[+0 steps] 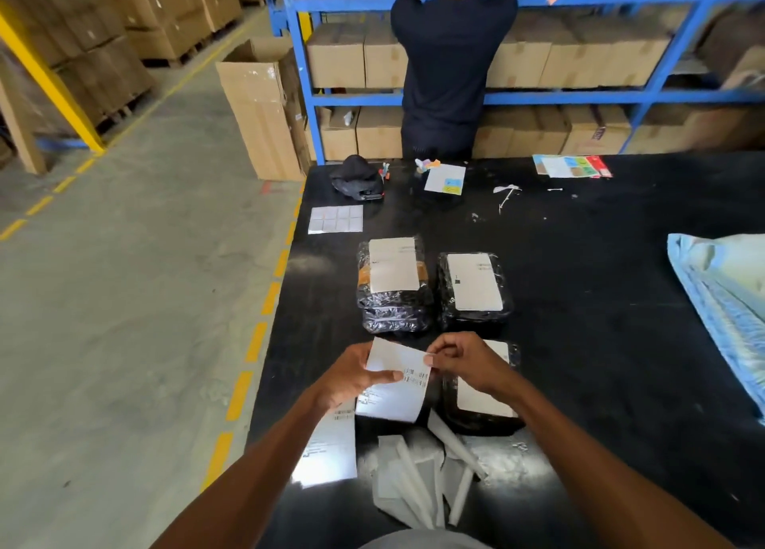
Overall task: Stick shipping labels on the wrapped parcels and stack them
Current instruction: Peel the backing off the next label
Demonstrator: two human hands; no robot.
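Above the near edge of the black table, both my hands hold one white shipping label. My left hand grips its left side, thumb across the face. My right hand pinches its top right corner. A stack of black wrapped parcels with a label on top stands behind the label. To its right lies a single labelled parcel. Another labelled parcel lies partly hidden under my right wrist. More label sheets lie under my left forearm.
Peeled backing strips are heaped at the table's front. A sticker sheet, a black cap, papers and coloured cards lie further back. A blue bag lies right. A person stands at blue shelves.
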